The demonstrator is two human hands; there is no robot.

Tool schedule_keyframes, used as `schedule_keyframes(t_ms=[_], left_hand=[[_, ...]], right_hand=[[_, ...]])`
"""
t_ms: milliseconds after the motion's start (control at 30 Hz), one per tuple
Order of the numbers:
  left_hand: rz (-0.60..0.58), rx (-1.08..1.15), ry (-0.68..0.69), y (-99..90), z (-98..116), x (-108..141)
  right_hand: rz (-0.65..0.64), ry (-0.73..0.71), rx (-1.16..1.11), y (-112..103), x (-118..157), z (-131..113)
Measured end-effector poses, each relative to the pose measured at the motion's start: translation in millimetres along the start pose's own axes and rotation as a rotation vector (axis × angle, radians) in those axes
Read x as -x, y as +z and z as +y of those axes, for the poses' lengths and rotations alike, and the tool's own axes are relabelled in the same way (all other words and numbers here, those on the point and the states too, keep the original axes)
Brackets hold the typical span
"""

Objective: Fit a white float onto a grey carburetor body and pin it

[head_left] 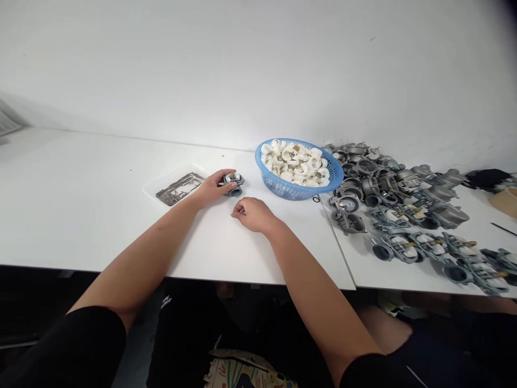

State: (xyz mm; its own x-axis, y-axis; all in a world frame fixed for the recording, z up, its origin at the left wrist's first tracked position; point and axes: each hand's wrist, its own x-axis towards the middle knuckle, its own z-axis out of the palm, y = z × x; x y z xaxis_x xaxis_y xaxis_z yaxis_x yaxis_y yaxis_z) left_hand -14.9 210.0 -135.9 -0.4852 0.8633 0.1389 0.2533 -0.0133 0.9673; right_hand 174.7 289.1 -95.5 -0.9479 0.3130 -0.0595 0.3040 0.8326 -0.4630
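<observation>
The left hand (212,189) grips a small grey metal body with a round tubular opening and a white plastic insert (238,192), fingers at its far side and thumb across its near side. The body is at the middle of the white surface (81,215). Just near and to the right of it, the right hand (255,214) is held narrow, its fingers curled in and the fingertips together; whether they pinch anything small, I cannot tell.

To the left of the left hand lies a shallow white tray (151,189) holding many thin grey metal pins (166,197). Farther back and to the right stands a round blue perforated plastic basket (283,189), heaped with white curved plastic pieces (297,166). A small black ring (316,199) lies just beside its near right side. On the far right, grey metal castings (369,168) are piled up, with bodies bearing white inserts (405,247) nearer.
</observation>
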Motion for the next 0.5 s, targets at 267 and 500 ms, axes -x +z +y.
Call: schedule_keyframes(t_ms=[267, 500], left_hand=[[0.020, 0.013, -0.043, -0.6, 6.1, 0.5], [-0.023, 0.014, -0.048, -0.4, 8.7, 0.5]], right_hand=[[0.030, -0.117, 0.122, 17.5, -2.5, -8.3], [0.008, -0.211, 0.223, 23.2, -3.2, -9.9]])
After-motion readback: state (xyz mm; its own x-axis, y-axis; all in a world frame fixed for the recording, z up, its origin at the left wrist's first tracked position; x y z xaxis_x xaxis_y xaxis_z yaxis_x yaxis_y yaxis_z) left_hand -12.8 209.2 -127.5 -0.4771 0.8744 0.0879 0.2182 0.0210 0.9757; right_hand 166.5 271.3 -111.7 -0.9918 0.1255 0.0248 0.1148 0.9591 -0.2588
